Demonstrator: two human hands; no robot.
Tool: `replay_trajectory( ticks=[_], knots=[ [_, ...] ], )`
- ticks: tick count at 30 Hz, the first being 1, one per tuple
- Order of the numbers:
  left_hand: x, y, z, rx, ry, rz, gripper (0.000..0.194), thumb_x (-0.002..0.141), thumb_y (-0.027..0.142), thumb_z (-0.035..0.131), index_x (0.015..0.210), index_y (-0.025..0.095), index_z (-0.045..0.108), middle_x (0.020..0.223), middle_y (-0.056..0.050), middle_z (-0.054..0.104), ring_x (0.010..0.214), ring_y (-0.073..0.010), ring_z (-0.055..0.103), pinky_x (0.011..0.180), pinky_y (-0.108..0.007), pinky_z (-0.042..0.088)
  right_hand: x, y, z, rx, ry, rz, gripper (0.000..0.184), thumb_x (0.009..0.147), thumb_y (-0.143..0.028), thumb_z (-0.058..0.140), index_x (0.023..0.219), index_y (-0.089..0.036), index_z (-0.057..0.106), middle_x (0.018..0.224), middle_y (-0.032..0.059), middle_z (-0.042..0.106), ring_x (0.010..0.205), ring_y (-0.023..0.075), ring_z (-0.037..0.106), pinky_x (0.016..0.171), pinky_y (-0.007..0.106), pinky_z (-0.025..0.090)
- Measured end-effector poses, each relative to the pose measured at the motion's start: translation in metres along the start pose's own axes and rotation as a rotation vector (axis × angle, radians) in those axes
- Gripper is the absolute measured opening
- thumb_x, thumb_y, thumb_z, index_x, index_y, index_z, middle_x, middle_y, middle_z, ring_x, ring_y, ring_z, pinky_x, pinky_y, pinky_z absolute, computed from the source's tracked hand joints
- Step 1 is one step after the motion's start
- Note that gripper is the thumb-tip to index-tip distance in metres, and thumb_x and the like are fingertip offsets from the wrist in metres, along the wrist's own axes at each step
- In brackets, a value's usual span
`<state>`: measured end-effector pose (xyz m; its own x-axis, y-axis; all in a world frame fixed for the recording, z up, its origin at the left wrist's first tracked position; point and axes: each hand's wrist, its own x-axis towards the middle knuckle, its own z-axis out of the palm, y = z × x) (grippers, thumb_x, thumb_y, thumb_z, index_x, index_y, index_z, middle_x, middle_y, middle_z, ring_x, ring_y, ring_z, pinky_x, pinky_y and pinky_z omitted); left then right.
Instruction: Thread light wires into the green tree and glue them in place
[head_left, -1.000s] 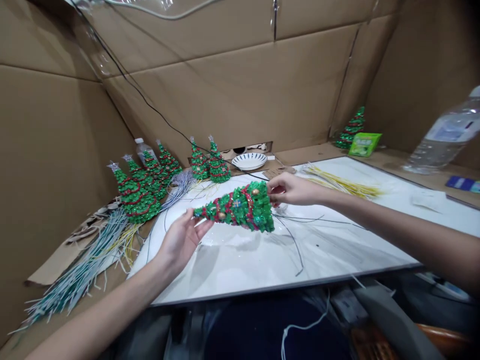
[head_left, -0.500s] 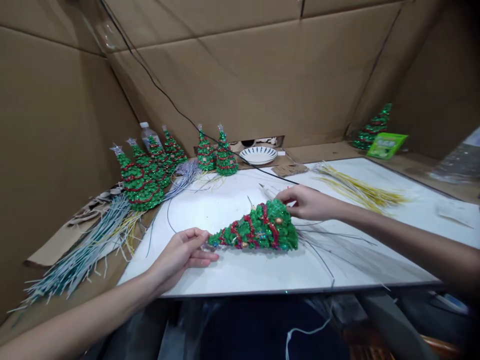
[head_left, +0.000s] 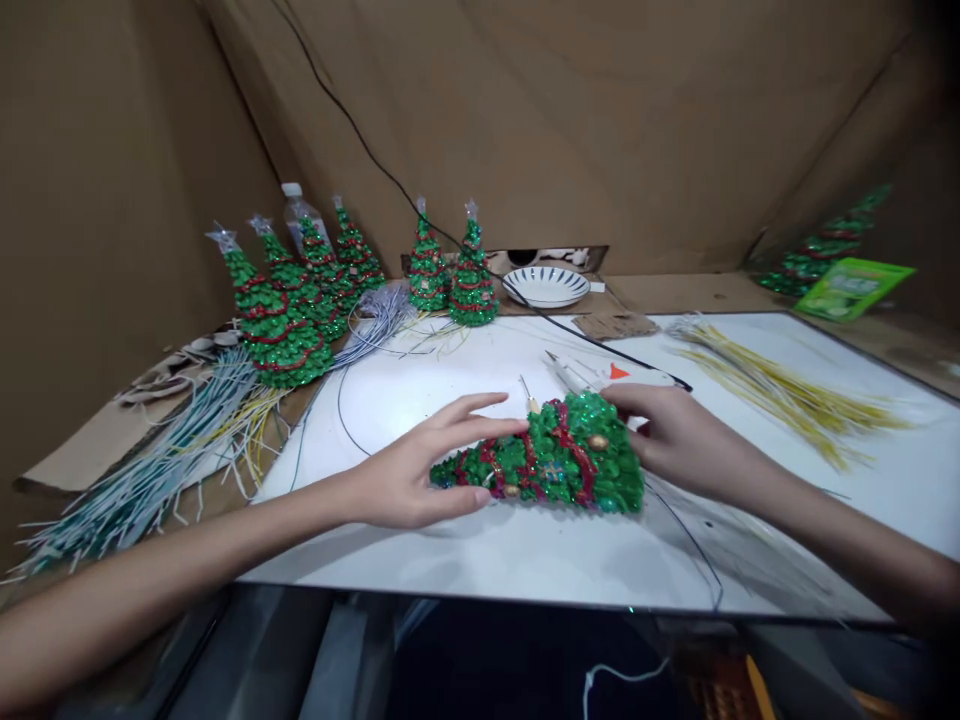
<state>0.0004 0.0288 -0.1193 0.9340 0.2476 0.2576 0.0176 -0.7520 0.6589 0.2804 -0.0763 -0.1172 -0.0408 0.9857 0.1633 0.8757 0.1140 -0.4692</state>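
A small green artificial Christmas tree [head_left: 559, 465] with red garland and gold and coloured baubles lies on its side on the white board [head_left: 390, 560], its tip to the left. Around the narrow end is my left hand [head_left: 420, 470], fingers stretched out and apart, the thumb on the near side. My right hand [head_left: 686, 435] is closed at the wide base; some of its fingertips are hidden behind it. Just beyond the tree lie a thin pointed tool [head_left: 533, 403] and a white glue gun [head_left: 637, 375] with a red-orange trigger.
Several decorated trees [head_left: 277, 335] stand at the left and back, beside a bundle of green-and-white wires [head_left: 172, 450]. A striped plate [head_left: 547, 288], a cardboard piece [head_left: 615, 326], yellow wires [head_left: 795, 390] and a green packet [head_left: 855, 288] lie further off. A black cable [head_left: 375, 160] hangs across the back.
My left hand has let go its pinch on the tree's tip, moved right along the tree and spread its fingers. My right hand stays at the base. The view has shifted.
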Motion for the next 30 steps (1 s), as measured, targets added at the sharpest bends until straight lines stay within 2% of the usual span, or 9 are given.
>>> replay_trajectory(
  ticks=[5,8,12,15,21,25,30],
  knots=[
    [0.001,-0.015,0.007,-0.099,-0.044,0.043,0.058,0.088,0.029,0.063,0.144,0.03,0.044,0.156,-0.011,0.033,0.144,-0.0295,0.033,0.117,-0.047,0.031,-0.009,-0.002,0.013,0.216,0.055,0.137,0.014,0.082,-0.025,0.054,0.087,-0.021,0.066,0.077,0.0048,0.067,0.074,0.0196,0.06,0.066,0.03,0.047],
    [-0.001,-0.019,0.008,-0.142,-0.021,0.066,0.057,0.088,0.027,0.063,0.143,0.028,0.046,0.15,-0.013,0.04,0.139,-0.0279,0.04,0.115,-0.046,0.036,-0.009,-0.004,0.018,0.343,0.083,0.217,0.009,0.078,-0.029,0.062,0.077,-0.021,0.064,0.069,0.0031,0.062,0.07,0.0191,0.058,0.064,0.031,0.048],
    [0.0,-0.022,0.011,-0.186,0.032,0.098,0.056,0.086,0.027,0.067,0.14,0.024,0.051,0.141,-0.015,0.049,0.134,-0.0261,0.047,0.112,-0.044,0.04,-0.008,-0.007,0.023,0.477,0.14,0.294,0.022,0.068,-0.03,0.073,0.062,-0.021,0.054,0.06,-0.0004,0.053,0.063,0.0158,0.051,0.062,0.03,0.046],
    [0.001,-0.023,0.013,-0.2,0.059,0.112,0.056,0.086,0.027,0.068,0.139,0.026,0.052,0.137,-0.015,0.053,0.13,-0.0255,0.051,0.109,-0.043,0.043,-0.006,-0.014,0.026,0.628,0.167,0.332,0.024,0.064,-0.028,0.075,0.061,-0.021,0.053,0.059,-0.002,0.048,0.058,0.0127,0.045,0.056,0.027,0.042],
    [-0.002,-0.023,0.013,-0.223,0.093,0.072,0.054,0.084,0.026,0.071,0.135,0.031,0.056,0.134,-0.012,0.058,0.126,-0.0256,0.055,0.107,-0.046,0.045,-0.004,-0.037,0.04,1.007,0.262,0.455,0.019,0.069,-0.031,0.073,0.068,-0.022,0.057,0.068,-0.0005,0.056,0.058,0.0112,0.049,0.05,0.024,0.04],
    [-0.003,-0.024,0.012,-0.245,0.089,0.052,0.054,0.083,0.026,0.072,0.134,0.031,0.057,0.133,-0.011,0.058,0.126,-0.0249,0.055,0.108,-0.046,0.043,-0.004,-0.038,0.048,1.056,0.344,0.469,0.025,0.072,-0.032,0.073,0.064,-0.021,0.052,0.064,-0.0017,0.052,0.054,0.0093,0.046,0.047,0.023,0.037],
    [-0.003,-0.024,0.011,-0.283,0.081,0.024,0.05,0.084,0.026,0.07,0.132,0.032,0.059,0.133,-0.01,0.059,0.126,-0.026,0.054,0.107,-0.045,0.043,-0.006,-0.033,0.053,1.059,0.383,0.472,0.03,0.077,-0.036,0.07,0.065,-0.022,0.046,0.057,-0.003,0.045,0.046,0.009,0.038,0.041,0.024,0.031]
  ],
)
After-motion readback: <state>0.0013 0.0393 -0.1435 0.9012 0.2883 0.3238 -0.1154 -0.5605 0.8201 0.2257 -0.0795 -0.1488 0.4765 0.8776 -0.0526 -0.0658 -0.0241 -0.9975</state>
